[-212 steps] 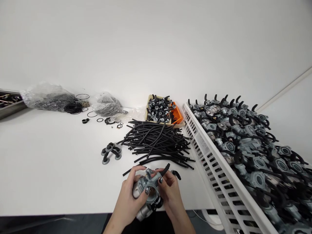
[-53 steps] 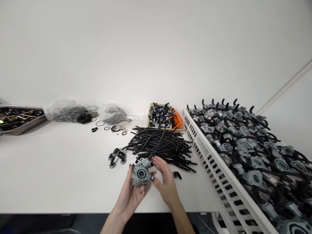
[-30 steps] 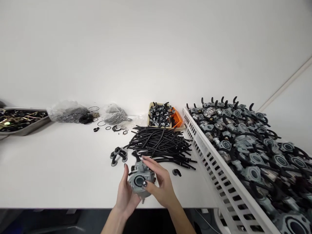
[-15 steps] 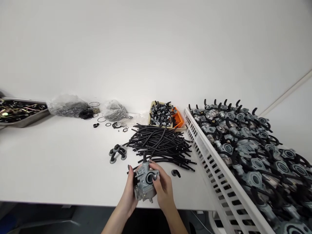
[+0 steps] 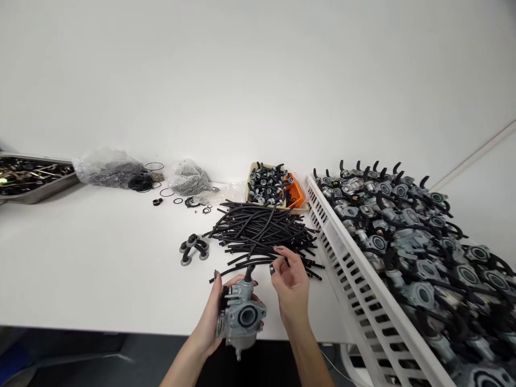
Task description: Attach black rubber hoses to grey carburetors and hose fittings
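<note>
My left hand (image 5: 207, 317) is wrapped round a grey metal carburetor (image 5: 243, 314), its round bore facing me. A short black rubber tube (image 5: 249, 272) sticks up from the carburetor's top. To the right, my right hand (image 5: 292, 285) is raised apart from the carburetor, fingers bent, with a gap between thumb and forefinger and nothing visible between them. Just beyond it lies a pile of black rubber hoses (image 5: 262, 228). Several black elbow tubes with grey caps (image 5: 194, 249) stand on the table to the left.
A white slatted crate (image 5: 346, 263) full of carburetors (image 5: 427, 271) fills the right side. Behind the hoses are a yellow bin (image 5: 252, 171) of capped tubes and an orange bin (image 5: 296, 193). Plastic bags (image 5: 110, 167), black rings (image 5: 166, 192) and a metal tray (image 5: 48, 191) line the left back.
My right hand has let go of the carburetor and moved up and right. The left hand keeps the carburetor, now a little lower. The single capped elbow by the hoses is now hidden.
</note>
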The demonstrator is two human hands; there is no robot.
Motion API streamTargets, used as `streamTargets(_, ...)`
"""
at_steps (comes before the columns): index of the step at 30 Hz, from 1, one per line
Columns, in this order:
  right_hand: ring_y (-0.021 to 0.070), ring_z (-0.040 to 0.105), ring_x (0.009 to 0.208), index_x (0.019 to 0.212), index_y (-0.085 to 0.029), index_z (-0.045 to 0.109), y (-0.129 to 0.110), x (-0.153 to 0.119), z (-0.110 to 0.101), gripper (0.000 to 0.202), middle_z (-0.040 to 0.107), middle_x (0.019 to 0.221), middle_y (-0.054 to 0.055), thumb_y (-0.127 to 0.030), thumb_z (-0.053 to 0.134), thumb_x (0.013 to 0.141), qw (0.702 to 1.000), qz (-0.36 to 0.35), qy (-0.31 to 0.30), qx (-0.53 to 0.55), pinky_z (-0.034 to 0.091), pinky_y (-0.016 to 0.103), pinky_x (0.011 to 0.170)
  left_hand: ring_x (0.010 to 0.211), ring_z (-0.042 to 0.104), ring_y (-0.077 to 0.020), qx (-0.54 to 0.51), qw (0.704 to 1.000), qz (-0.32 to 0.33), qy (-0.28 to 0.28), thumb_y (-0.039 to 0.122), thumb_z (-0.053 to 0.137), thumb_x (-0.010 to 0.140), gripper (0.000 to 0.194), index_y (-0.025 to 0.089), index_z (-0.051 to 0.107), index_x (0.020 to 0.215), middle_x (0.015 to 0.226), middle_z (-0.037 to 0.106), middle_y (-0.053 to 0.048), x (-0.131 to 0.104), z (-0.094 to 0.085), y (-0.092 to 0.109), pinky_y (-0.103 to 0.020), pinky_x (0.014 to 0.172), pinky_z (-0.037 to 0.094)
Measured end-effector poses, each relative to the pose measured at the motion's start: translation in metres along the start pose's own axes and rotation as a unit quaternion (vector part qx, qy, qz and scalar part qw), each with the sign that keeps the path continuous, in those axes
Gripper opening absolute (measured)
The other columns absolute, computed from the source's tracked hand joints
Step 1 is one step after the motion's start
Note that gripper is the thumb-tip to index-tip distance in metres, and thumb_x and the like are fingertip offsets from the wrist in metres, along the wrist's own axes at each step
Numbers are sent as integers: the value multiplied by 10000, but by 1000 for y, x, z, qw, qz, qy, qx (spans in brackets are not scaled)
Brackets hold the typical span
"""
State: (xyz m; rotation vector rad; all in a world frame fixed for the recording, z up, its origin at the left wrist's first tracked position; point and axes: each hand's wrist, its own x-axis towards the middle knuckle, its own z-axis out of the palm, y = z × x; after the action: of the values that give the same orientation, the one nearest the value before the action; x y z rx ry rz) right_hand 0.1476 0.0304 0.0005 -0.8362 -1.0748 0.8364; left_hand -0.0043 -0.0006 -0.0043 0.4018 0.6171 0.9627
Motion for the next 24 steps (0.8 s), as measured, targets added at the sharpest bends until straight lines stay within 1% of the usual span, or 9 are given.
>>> streamTargets(2,128,570,760,1064,-281,653,0,3,2,360,596,1156,59,-113,625,747,999,7,-34,29,502,336,797,757,715,-293,-6,1000,-6,22,672,454,849,634,120,649,1093,869,739,-166,1,-3,1,-455,735,561)
streamTargets(5,164,609,871,1094,-294,663,-4,7,6,328,637,1121,55,-163,616,797,994,28,-95,41,482,374,903,798,720,-305,-24,999,-10,42,664,473,846,648,115,625,1154,888,742,-172,2,-5,2,-451,750,562)
streamTargets(7,193,611,954,1085,-281,689,-9,11,9,270,651,1117,67,-219,599,838,987,39,-157,16,469,381,929,781,724,-306,-28,998,-13,48,655,482,848,654,111,610,1186,878,745,-171,2,-6,1,-450,741,565)
streamTargets(9,226,595,1059,1041,-264,720,-13,15,12,216,644,1164,84,-271,609,856,974,54,-219,-18,456,393,955,740,727,-301,-27,998,-16,55,648,488,850,652,113,601,1205,854,748,-164,2,-6,1,-448,718,569)
streamTargets(11,240,584,1106,971,-253,744,-15,19,15,166,645,1182,90,-306,650,846,965,63,-251,-40,440,406,989,712,726,-297,-24,998,-16,61,650,492,846,653,116,600,1205,838,748,-158,1,-6,1,-446,691,573)
streamTargets(14,244,594,1086,858,-240,763,-12,23,18,137,663,1146,89,-357,713,808,963,73,-255,-37,456,418,987,669,719,-300,-17,998,-18,59,676,497,826,666,95,634,1121,811,743,-166,1,-5,2,-450,655,573)
streamTargets(18,265,597,1083,799,-226,761,-9,25,21,203,664,1139,100,-425,721,794,962,85,-260,-27,515,431,909,609,706,-293,4,998,-23,53,682,490,825,646,75,671,953,785,734,-183,0,-3,3,-447,638,567)
streamTargets(21,268,604,1087,794,-222,754,-11,24,22,213,671,1126,102,-430,714,801,961,77,-263,-30,514,441,916,627,709,-299,0,998,-22,58,672,483,835,637,79,675,968,783,731,-184,0,-3,4,-447,642,562)
streamTargets(24,259,616,1096,922,-227,739,-13,24,18,228,675,1141,105,-427,687,826,962,54,-265,-27,504,426,930,621,706,-295,-2,998,-20,55,665,464,849,638,84,673,1012,788,731,-178,-1,-3,4,-440,643,555)
